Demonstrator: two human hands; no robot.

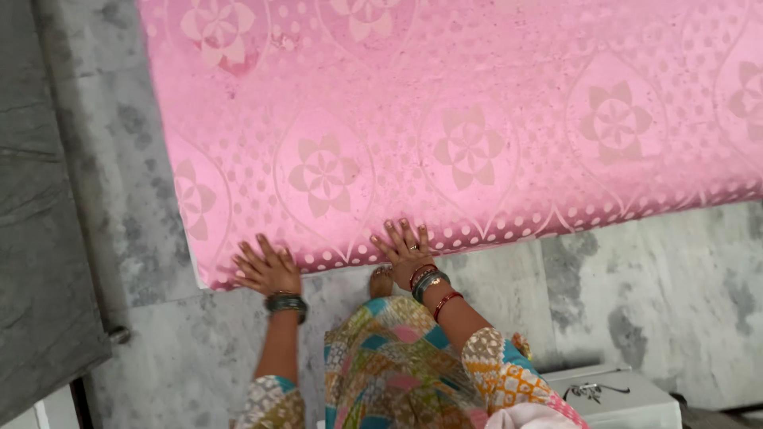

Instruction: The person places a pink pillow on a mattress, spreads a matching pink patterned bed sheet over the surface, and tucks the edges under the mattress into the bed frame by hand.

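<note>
A pink mattress [477, 119] with a pale flower and dot pattern fills most of the upper view, lying flat on a grey marble floor [675, 294], its near edge running slantwise from lower left up to the right. A dark grey slab [40, 238] runs down the left side of the view, beside the mattress's left end. At the bottom, a patterned, many-coloured garment [389, 365] covers the person's body, with one bare foot [381, 280] showing just under the mattress edge. A white box [628, 401] with a small metal piece on top sits on the floor at lower right. The left hand [268, 270] lies flat on the mattress near its corner, fingers spread, its grip apart and holding nothing; green bangles [286, 303] circle that wrist. The right hand [405, 250] presses flat on the same edge just to the right, fingers splayed, grip apart as well.
</note>
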